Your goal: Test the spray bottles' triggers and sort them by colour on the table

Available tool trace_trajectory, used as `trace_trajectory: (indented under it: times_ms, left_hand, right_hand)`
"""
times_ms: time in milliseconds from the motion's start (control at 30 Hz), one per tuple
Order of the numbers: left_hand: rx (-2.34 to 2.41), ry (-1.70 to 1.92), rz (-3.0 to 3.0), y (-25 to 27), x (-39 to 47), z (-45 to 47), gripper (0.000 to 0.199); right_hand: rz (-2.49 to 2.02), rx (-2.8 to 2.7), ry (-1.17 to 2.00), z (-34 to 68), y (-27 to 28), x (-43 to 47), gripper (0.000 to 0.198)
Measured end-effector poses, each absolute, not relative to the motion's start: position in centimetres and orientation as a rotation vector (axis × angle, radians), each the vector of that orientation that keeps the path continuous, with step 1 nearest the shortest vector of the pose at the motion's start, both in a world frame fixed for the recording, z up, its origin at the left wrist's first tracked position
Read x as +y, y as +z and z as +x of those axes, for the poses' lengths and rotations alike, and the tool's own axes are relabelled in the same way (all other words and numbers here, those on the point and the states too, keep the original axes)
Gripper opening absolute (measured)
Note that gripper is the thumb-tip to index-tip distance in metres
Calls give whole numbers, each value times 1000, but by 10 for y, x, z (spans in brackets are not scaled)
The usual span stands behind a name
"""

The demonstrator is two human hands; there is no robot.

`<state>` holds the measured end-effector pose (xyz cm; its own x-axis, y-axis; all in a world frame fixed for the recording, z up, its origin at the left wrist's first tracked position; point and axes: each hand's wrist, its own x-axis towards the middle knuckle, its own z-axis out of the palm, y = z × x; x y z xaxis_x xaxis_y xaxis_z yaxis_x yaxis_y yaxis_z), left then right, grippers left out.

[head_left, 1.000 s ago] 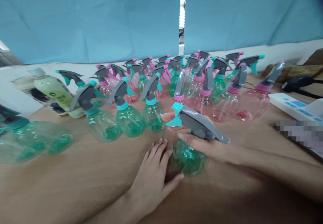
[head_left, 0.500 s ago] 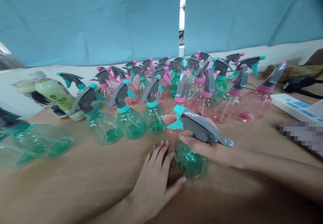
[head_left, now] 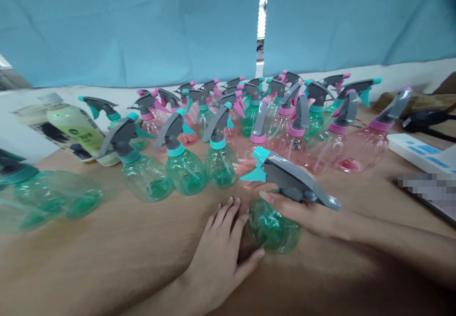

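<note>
My right hand (head_left: 302,214) is wrapped round the neck of a green spray bottle (head_left: 272,228) with a grey and turquoise trigger head. The bottle is near the table's front, its nozzle facing left and away from me. My left hand (head_left: 224,244) lies on the table just left of that bottle, fingers stretched out and thumb apart, holding nothing. Its fingertips are close to the bottle's base; whether they touch it I cannot tell. Beyond it, a green spray bottle (head_left: 221,168) stands upright, with a second green spray bottle (head_left: 187,173) beside it.
Several pink spray bottles (head_left: 322,152) and green ones crowd the back of the wooden table (head_left: 124,249). Back left, a pale green bottle (head_left: 76,126) leans. A white device (head_left: 423,152) and a dark flat object (head_left: 427,197), partly pixelated, lie at right. A blue cloth (head_left: 142,31) hangs behind.
The view has shifted slightly. The held spray bottle sits a little farther right in view, its head slightly more so. My left hand stays flat on the table.
</note>
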<state>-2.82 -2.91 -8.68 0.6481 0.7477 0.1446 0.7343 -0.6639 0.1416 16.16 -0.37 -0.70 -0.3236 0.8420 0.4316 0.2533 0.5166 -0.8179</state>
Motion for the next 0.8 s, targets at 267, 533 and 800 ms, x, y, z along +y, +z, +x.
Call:
trace_trajectory:
  times_ms: [267, 533, 800]
  left_hand:
    - [1265, 234, 2785, -85, -31, -28, 64]
    - [1267, 241, 2799, -86, -30, -28, 64]
    - [1263, 233, 2787, -86, -29, -27, 64]
  right_hand:
    - [-950, -1883, 805, 164, -10, -2, 19]
    - [-931, -1863, 815, 162, -4, -2, 9]
    - [-914, -1797, 906, 167, -15, -3, 10]
